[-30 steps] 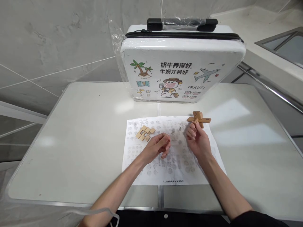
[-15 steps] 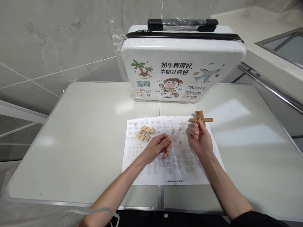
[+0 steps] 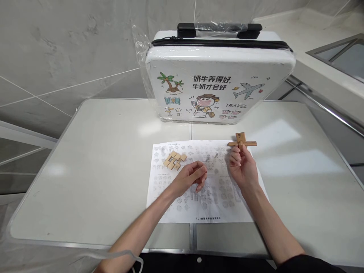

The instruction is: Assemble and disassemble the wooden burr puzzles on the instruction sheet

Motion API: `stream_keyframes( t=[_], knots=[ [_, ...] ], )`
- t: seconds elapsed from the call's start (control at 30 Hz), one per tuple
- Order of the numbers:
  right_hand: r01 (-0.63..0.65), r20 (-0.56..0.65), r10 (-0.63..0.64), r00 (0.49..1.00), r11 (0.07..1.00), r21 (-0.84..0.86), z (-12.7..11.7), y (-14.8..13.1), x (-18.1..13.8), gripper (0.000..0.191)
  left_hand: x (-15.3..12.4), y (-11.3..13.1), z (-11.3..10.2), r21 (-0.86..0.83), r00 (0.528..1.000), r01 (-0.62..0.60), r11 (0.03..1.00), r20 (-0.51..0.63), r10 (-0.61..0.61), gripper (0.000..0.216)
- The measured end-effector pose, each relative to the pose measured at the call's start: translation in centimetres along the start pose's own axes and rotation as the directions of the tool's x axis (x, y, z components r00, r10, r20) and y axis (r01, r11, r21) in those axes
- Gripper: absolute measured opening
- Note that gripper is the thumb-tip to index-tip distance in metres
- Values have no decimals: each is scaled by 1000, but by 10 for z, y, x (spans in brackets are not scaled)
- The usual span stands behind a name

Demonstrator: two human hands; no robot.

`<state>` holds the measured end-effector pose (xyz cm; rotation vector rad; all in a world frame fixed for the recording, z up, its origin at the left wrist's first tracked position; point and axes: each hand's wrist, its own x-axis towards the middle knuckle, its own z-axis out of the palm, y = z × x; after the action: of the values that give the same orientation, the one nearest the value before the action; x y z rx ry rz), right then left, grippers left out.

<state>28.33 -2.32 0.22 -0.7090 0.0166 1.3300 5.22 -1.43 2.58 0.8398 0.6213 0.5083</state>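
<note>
Near the right edge of the sheet, my right hand [image 3: 243,163] pinches a cross of notched wooden burr puzzle pieces [image 3: 240,137] between thumb and fingertips. One piece points away from me and bears a black mark like a 6 or 9; another lies crosswise. My fingers hide where they join. My left hand [image 3: 193,176] rests over the middle of the paper, fingers curled in and thumb against the index finger, with nothing visible in it. Beyond it, several more wooden puzzle pieces [image 3: 174,160] lie grouped together on the printed instruction sheet [image 3: 224,212].
A white suitcase [image 3: 244,68] with cartoon prints, wrapped in clear plastic, stands at the back of the white folding table [image 3: 85,170]. A seam runs down the table's middle. A grey tiled wall [image 3: 71,45] rises behind, and a pale counter [image 3: 327,68] stands back right.
My right hand has shifted slightly to the right and turned the wooden cross a little, so its marked face shows more squarely. My left hand and the loose pieces stay put.
</note>
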Motion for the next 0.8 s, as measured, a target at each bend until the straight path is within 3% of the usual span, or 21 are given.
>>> stream_keyframes(
  t=[0.27, 0.4, 0.47, 0.5, 0.53, 0.6, 0.7, 0.8],
  knots=[
    [14, 87, 6, 996, 974, -224, 6, 8, -5, 25, -4, 0, 3, 184, 996, -60, 981, 77, 47, 36],
    [23, 68, 2, 998, 930, -366, 11, 20, -14, 26, -12, 8, 2, 425, 988, -141, 894, 10, 152, 31],
    [47, 86, -5, 996, 872, -488, 13, 25, -18, 25, -16, 15, -6, 643, 942, -223, 733, -52, 332, 29],
    [51, 93, -1, 996, 841, -539, 13, 27, -20, 25, -17, 19, -13, 756, 897, -253, 603, -50, 439, 27],
    [50, 97, 8, 995, 812, -582, 13, 29, -21, 25, -19, 23, -20, 846, 852, -287, 450, 11, 524, 24],
    [36, 93, 30, 995, 775, -631, 13, 30, -23, 26, -23, 31, -39, 921, 803, -332, 203, 163, 573, 21],
    [15, 77, 47, 996, 757, -653, 11, 30, -23, 29, -29, 41, -67, 946, 829, -322, 23, 270, 490, 48],
    [7, 79, 60, 995, 750, -662, 10, 30, -21, 30, -32, 46, -85, 957, 879, -288, -14, 270, 393, 72]
  ],
)
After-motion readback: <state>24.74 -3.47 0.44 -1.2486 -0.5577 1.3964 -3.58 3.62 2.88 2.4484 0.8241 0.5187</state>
